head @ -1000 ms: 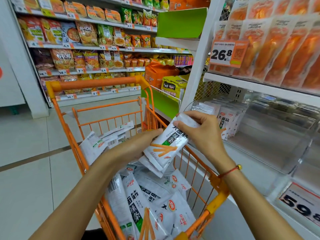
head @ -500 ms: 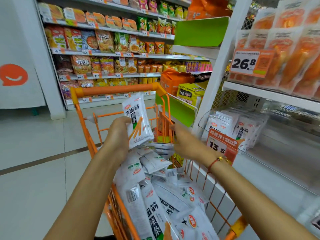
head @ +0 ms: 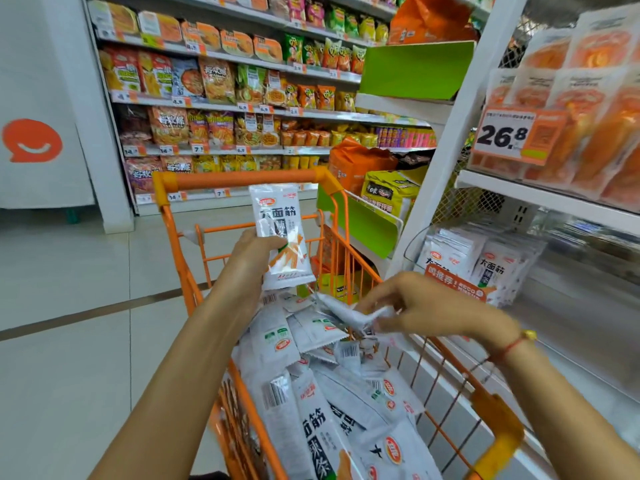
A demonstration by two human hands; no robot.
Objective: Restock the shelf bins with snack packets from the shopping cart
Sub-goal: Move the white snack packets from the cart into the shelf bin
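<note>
Since a second ago: packet (head: 282, 237) passed to left hand (head: 254, 252), raised over cart (head: 242, 178). Right hand (head: 420, 308) back down, pinching another (head: 349, 313) from the pile; bin (head: 485, 261) awaits.

Head view — forward-down, close over cart (head: 242, 178)

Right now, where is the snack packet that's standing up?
In the head view, the upright packet is left of centre, gripped by the left hand above the orange cart.
</note>
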